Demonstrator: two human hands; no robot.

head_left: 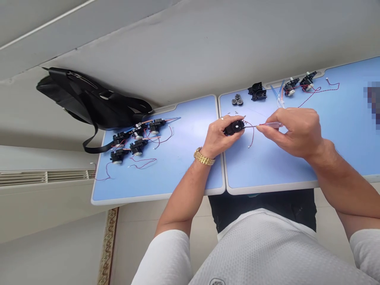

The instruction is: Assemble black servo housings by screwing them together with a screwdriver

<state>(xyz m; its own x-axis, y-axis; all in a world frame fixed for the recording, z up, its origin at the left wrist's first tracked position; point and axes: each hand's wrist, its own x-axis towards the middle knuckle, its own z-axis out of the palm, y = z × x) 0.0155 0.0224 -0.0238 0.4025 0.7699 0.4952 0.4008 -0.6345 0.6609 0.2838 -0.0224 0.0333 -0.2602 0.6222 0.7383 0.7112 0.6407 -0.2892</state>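
A person sits at two blue-topped tables (184, 174) set edge to edge, working over a small black motor housing (234, 127) held just above the right-hand table, close to the seam between the two. The left hand (220, 136), with a ring on one finger and a gold link watch (204, 156) at the wrist, is closed firmly around the housing. The right hand (292, 132) pinches a slim screwdriver (268, 125) with a clear handle between thumb and fingers, its shaft level and its tip reaching the housing. Whether the tip is seated in a screw is hard to tell at this angle. A loop of thin red wire (252, 135) hangs from the housing onto the tabletop.

On the far side of the right-hand table lie three small round metal parts (237, 99), an open black housing (257, 92), a few clear and blue tubes (279, 97) and two more wired units (298, 84). To the left, a cluster of five similar black units (136, 141) with red wires sits on the other table, beside a black bag (89, 99) slumped against its far edge. A wall heater (44, 177) runs along the left.
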